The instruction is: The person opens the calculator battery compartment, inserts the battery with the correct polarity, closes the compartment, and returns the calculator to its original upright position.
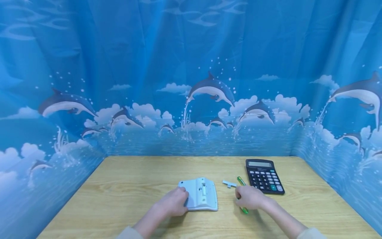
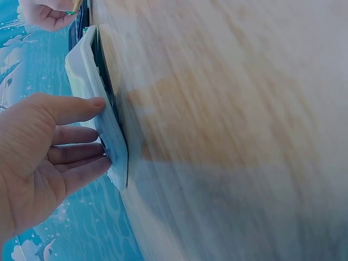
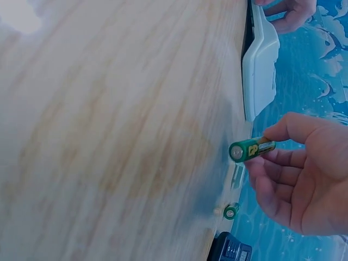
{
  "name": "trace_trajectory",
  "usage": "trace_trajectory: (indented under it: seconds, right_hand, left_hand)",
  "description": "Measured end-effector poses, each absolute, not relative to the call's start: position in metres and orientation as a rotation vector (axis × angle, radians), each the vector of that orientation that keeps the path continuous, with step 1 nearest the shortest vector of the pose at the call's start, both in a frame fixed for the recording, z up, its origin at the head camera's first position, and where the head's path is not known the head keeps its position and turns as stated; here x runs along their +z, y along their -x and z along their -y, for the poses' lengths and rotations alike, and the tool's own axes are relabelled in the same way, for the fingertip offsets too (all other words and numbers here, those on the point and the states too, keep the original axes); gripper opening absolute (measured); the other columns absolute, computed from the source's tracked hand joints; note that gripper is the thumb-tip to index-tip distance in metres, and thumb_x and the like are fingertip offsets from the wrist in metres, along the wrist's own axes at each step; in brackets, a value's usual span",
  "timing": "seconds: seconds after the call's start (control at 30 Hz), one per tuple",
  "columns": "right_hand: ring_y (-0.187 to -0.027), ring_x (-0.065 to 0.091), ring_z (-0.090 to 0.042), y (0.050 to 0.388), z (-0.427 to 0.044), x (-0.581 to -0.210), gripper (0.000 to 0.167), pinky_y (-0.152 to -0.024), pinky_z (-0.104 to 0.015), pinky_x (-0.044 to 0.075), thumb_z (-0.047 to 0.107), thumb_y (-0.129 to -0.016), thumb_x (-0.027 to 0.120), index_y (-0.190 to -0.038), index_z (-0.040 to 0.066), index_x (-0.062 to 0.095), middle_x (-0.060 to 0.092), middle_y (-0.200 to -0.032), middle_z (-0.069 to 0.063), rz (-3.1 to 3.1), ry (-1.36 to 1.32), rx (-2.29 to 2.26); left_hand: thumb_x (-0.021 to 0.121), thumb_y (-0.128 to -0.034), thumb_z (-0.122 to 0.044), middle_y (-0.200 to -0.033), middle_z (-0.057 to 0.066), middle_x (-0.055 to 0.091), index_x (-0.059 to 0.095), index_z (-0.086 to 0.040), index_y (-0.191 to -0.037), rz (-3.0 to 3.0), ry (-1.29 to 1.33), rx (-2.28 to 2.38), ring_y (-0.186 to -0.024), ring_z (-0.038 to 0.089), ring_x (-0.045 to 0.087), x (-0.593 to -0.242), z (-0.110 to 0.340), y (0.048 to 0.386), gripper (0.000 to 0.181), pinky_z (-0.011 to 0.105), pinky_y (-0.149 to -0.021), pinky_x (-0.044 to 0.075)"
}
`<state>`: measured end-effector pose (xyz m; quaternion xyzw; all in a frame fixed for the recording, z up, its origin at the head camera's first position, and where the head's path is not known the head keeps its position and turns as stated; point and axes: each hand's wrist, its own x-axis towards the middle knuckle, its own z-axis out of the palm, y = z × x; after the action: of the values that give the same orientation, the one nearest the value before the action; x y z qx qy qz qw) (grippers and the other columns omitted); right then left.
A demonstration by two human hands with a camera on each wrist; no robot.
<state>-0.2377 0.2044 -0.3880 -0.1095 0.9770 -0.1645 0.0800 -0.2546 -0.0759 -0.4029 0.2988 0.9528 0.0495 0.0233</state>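
While the fingers of our right hand (image 1: pixel 250 197) pinch a green battery (image 3: pixel 253 149), those of our left hand (image 1: pixel 176 200) are clamped on the edge of a pale gadget (image 1: pixel 192 192), lying slot (image 1: pixel 204 190) upward on the desk (image 1: pixel 134 186). Just beyond our right hand we see a small cover (image 1: pixel 229 183) and a second battery (image 1: pixel 241 180), beside a black calculator (image 1: pixel 265 177). Behind the wood-grained desk and along both sides hangs a blue dolphin curtain (image 1: pixel 164 49).

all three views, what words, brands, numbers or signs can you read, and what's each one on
"GP": on the green battery in the right hand
"7": on a key of the black calculator
"00": on another of its keys
Too small or blurred: its remaining print, any label on the second battery
White device: no readable text
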Motion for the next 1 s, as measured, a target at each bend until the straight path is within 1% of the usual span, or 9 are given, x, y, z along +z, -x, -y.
trace_trajectory:
  seconds: [0.2,0.33,0.4,0.53,0.6,0.77,1.0]
  right_hand:
    - [-0.051,0.042,-0.010,0.244,-0.207,-0.390,0.011,-0.047,-0.023,0.032,0.010,-0.077,0.066,-0.074,0.011,0.055,0.050,-0.059,0.002,-2.917,0.420,-0.697]
    - [-0.053,0.042,-0.011,0.245,-0.207,-0.389,0.007,-0.048,-0.023,0.033,0.009,-0.078,0.065,-0.078,0.009,0.059,0.050,-0.061,0.001,-2.904,0.400,-0.790]
    - [-0.052,0.043,-0.011,0.245,-0.206,-0.388,0.005,-0.048,-0.023,0.034,0.008,-0.079,0.064,-0.083,0.007,0.061,0.051,-0.062,0.000,-2.890,0.379,-0.829]
    - [-0.051,0.044,-0.011,0.247,-0.208,-0.388,0.013,-0.045,-0.023,0.035,0.006,-0.081,0.060,-0.094,0.002,0.062,0.052,-0.064,0.000,-2.860,0.401,-0.898]
    - [-0.050,0.045,-0.011,0.248,-0.208,-0.389,0.015,-0.045,-0.023,0.035,0.007,-0.082,0.060,-0.096,0.002,0.061,0.052,-0.064,0.000,-2.861,0.413,-0.907]
    - [-0.052,0.045,-0.011,0.251,-0.205,-0.389,0.010,-0.046,-0.023,0.034,0.008,-0.083,0.061,-0.093,0.006,0.062,0.053,-0.062,0.002,-2.890,0.395,-0.906]
    - [-0.052,0.045,-0.011,0.252,-0.200,-0.388,0.010,-0.046,-0.024,0.036,0.009,-0.083,0.063,-0.093,0.006,0.063,0.052,-0.062,0.002,-2.908,0.402,-0.903]
  left_hand:
    - [0.075,-0.0753,-0.025,-0.076,-0.003,0.049,0.065,-0.006,-0.096,-2.943,-0.926,0.158,-0.067,0.007,0.044,-0.403,0.077,0.255,0.029,0.022,-0.061,0.044]
    - [0.074,-0.0763,-0.024,-0.077,-0.003,0.049,0.065,-0.006,-0.097,-2.926,-0.915,0.171,-0.068,0.007,0.044,-0.402,0.077,0.255,0.029,0.022,-0.062,0.044]
    - [0.074,-0.0763,-0.024,-0.077,-0.004,0.049,0.065,-0.006,-0.098,-2.925,-0.915,0.172,-0.068,0.007,0.044,-0.402,0.077,0.255,0.029,0.022,-0.062,0.044]
    - [0.074,-0.0762,-0.025,-0.076,-0.004,0.049,0.065,-0.006,-0.097,-2.934,-0.927,0.159,-0.068,0.007,0.044,-0.402,0.077,0.254,0.029,0.022,-0.062,0.044]
    - [0.074,-0.0761,-0.025,-0.076,-0.004,0.049,0.065,-0.006,-0.096,-2.940,-0.928,0.150,-0.068,0.007,0.044,-0.401,0.076,0.254,0.029,0.022,-0.062,0.044]
    - [0.074,-0.0760,-0.025,-0.077,-0.003,0.049,0.065,-0.006,-0.096,-2.939,-0.919,0.144,-0.068,0.007,0.045,-0.401,0.076,0.254,0.029,0.023,-0.062,0.044]
    - [0.074,-0.0768,-0.025,-0.076,-0.003,0.048,0.065,-0.006,-0.095,-2.941,-0.919,0.135,-0.067,0.007,0.044,-0.403,0.076,0.254,0.028,0.023,-0.061,0.044]
